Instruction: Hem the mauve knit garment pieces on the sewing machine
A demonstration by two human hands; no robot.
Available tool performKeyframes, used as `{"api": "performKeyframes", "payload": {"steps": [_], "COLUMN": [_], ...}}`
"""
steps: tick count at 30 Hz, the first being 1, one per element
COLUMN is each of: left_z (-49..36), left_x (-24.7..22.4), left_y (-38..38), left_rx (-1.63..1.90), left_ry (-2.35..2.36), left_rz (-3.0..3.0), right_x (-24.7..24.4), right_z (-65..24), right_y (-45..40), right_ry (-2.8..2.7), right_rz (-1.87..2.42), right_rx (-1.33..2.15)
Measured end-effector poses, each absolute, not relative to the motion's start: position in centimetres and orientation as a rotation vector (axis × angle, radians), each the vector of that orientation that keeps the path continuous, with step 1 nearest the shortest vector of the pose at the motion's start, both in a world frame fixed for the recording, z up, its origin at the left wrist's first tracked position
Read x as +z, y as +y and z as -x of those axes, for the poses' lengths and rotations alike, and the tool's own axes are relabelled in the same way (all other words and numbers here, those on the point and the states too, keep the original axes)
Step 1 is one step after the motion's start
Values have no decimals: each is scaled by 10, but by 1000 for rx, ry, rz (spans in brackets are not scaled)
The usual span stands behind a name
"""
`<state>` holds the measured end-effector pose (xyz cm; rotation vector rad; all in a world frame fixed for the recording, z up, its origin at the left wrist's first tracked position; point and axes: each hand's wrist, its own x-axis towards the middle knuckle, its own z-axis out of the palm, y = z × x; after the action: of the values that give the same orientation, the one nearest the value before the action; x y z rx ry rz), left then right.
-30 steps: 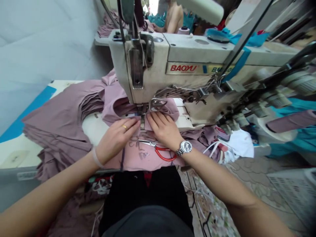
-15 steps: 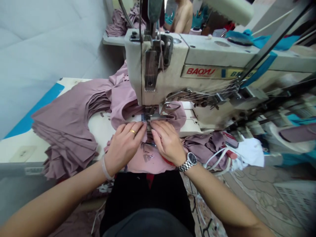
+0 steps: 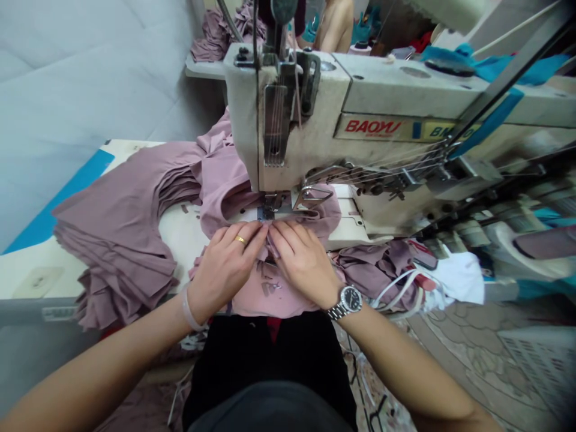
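Observation:
Just in front of the presser foot (image 3: 270, 210) of a sewing machine (image 3: 310, 144), my two hands meet at the fingertips. My left hand (image 3: 231, 255), with a ring, is closed on the near edge of a mauve fabric piece (image 3: 218, 201). Closed on the same edge from the other side is my right hand (image 3: 303, 261), which wears a wristwatch. The pinched part is mostly hidden under the fingers. Under the needle area the fabric loops around the machine bed. Below my hands a pale pink cloth (image 3: 265, 303) covers the front edge.
A stack of mauve cut pieces (image 3: 121, 222) lies on the table at left. To the right are bunched mauve fabric (image 3: 380, 267) and a white cloth (image 3: 461, 276). Thread cones (image 3: 477, 222) stand further right. Another person's arm (image 3: 335, 27) shows behind the machine.
My right hand's fingers have come closer to my left fingertips at the fabric edge. A red thing formerly visible under my right palm is now hidden. The view has shifted slightly.

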<state>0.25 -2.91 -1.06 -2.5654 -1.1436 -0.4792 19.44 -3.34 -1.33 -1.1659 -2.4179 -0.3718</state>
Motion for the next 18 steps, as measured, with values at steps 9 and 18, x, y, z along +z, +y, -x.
{"api": "performKeyframes", "payload": {"steps": [9,18], "left_z": [-7,0], "left_x": [-7,-5], "left_y": [-21,-15], "left_rx": [-455,-576], "left_ry": [-1167,-1043], "left_rz": [2565,2638], "right_x": [-15,-14], "right_z": [-196,-194], "right_y": [-26,-21], "right_ry": [-2398,-2366], "right_rz": [1193,1205], "right_rx": [-244,-236]}}
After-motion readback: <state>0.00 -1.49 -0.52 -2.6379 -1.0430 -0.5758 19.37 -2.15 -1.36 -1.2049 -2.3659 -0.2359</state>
